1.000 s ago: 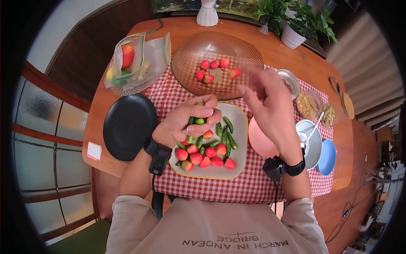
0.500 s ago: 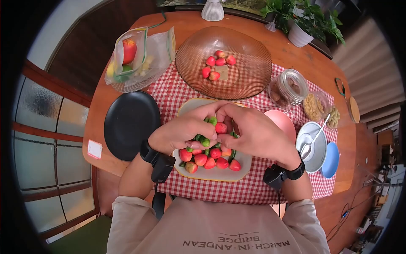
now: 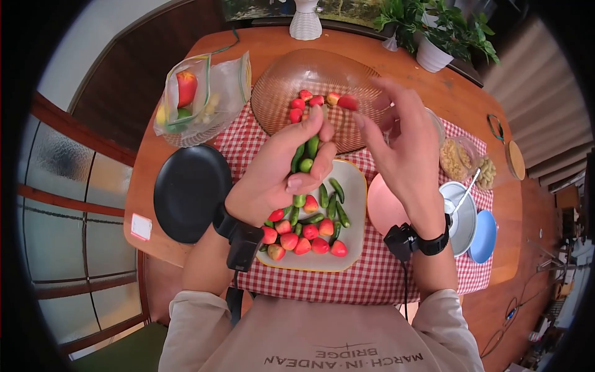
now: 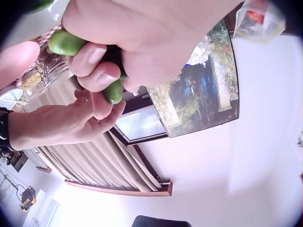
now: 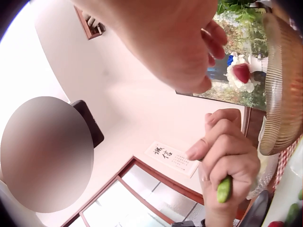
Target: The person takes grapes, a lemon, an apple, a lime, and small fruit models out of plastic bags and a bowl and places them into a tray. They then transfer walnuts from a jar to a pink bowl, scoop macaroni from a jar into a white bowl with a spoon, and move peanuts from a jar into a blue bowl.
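Observation:
My left hand (image 3: 266,170) grips several small green cucumbers (image 3: 305,154), above a cream tray (image 3: 355,186). Their rounded ends poke out between the fingers in the left wrist view. Up and to the right, my right hand (image 3: 406,152) is raised at the near right of a ribbed amber glass bowl (image 3: 273,80), its fingers loosely spread and holding nothing. A blurred small red apple-like fruit (image 3: 348,102) is in the air just off its fingertips, over the bowl; the right wrist view shows this fruit (image 5: 241,73) apart from the hand. More such fruit (image 3: 297,103) lies in the bowl.
Red fruit (image 3: 320,245) and green cucumbers (image 3: 342,215) lie mixed on the tray. A black plate (image 3: 192,195) and a bag of produce (image 3: 186,93) stand left. A pink plate (image 3: 385,208), a metal bowl (image 3: 462,232), a blue plate (image 3: 483,239) and food containers (image 3: 455,158) stand right.
My right hand met the left over the tray, where a red fruit showed between them, then moved up toward the bowl and let the fruit go. The left hand keeps its cucumbers, now raised slightly.

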Demonstrator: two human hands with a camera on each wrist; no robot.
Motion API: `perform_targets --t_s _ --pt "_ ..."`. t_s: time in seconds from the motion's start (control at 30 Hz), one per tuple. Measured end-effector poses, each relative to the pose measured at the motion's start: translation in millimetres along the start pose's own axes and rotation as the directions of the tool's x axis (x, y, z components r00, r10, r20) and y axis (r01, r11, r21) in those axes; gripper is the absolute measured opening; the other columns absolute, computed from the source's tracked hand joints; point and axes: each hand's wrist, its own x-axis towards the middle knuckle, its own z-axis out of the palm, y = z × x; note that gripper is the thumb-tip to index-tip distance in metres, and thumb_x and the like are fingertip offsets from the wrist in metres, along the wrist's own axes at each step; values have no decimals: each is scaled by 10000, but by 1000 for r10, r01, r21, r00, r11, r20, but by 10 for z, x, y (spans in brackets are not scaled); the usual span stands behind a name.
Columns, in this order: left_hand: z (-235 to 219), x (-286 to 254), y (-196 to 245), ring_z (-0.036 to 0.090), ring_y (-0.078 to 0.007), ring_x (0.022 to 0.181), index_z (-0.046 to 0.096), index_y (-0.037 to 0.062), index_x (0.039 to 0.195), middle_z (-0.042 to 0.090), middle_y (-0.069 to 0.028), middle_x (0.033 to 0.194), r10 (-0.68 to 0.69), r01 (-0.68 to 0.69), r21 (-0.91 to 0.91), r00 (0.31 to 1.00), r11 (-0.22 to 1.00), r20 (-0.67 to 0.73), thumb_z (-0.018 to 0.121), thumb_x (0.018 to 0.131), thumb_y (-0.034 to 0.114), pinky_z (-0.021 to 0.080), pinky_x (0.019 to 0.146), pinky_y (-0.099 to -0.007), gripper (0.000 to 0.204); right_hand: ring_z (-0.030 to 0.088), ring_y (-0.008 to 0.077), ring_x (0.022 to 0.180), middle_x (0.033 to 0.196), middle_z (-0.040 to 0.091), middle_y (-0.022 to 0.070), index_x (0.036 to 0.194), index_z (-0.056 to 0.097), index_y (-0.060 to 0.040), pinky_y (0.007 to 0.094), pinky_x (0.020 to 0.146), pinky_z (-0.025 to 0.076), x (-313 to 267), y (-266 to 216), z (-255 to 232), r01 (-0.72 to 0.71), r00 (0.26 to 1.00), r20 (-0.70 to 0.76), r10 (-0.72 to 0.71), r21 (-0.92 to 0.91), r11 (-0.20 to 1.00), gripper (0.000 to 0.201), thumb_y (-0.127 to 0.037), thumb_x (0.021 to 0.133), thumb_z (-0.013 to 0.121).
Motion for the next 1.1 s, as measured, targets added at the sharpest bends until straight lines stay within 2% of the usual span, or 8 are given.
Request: perform_targets --t_s 0.27,0.43,0.63,0.73,0.8,0.93,1.0,1.1 --pt "27 -18 -201 460 -91 663 525 89 835 507 1 761 331 -205 332 861 921 -385 434 1096 488 399 573 -235 485 684 299 721 909 670 109 1094 637 -53 398 614 543 -296 -333 132 116 906 366 -214 272 955 321 -213 851 773" --pt "-134 -30 -250 468 -78 703 542 84 816 494 8 752 383 -226 486 889 844 -251 482 1099 396 397 597 -239 425 667 308 668 862 665 106 1017 633 -59 407 587 526 -334 -268 165 128 892 378 -248 314 941 283 -213 835 787" --pt "-201 -56 -187 379 -77 442 498 82 702 492 -16 660 245 -189 242 942 952 -227 566 1058 390 270 372 -243 476 639 265 630 795 643 93 1041 651 -56 366 563 514 -193 -262 -67 192 907 270 -322 417 889 231 -121 854 769" --pt "-245 -93 -184 307 -87 380 435 110 691 444 -21 597 150 -116 207 976 971 -157 457 1092 418 237 342 -230 506 590 87 604 802 646 38 1085 670 -50 253 539 441 -167 -239 -49 278 960 -147 -237 428 860 280 -29 832 789" --pt "-336 -44 -216 247 -93 330 441 113 671 432 -22 560 196 -191 103 980 976 -38 392 1097 480 206 309 -242 565 583 69 637 853 660 38 1152 656 -41 252 550 440 -129 -279 -39 -197 980 27 197 256 946 357 -41 827 804" --pt "-225 -62 -193 310 -76 396 438 119 650 421 4 577 161 -159 162 987 974 2 351 1091 550 239 361 -225 623 654 183 706 899 661 61 1188 640 -50 318 613 519 -185 -302 -29 17 943 325 -74 175 984 406 -122 822 800" --pt "-35 -39 -237 358 -54 486 456 122 658 408 41 593 222 -126 291 919 948 -325 348 1077 600 268 429 -205 645 681 222 730 919 665 72 1171 631 -65 345 607 534 -271 -408 51 61 912 383 -144 221 973 403 -191 825 793" --pt "-170 -21 -277 394 -27 574 487 116 692 417 64 613 309 -220 372 930 902 -198 339 1062 645 282 487 -192 662 707 255 751 922 660 82 1145 617 -80 369 595 548 -374 -405 200 159 885 395 -246 240 958 411 -251 812 785"
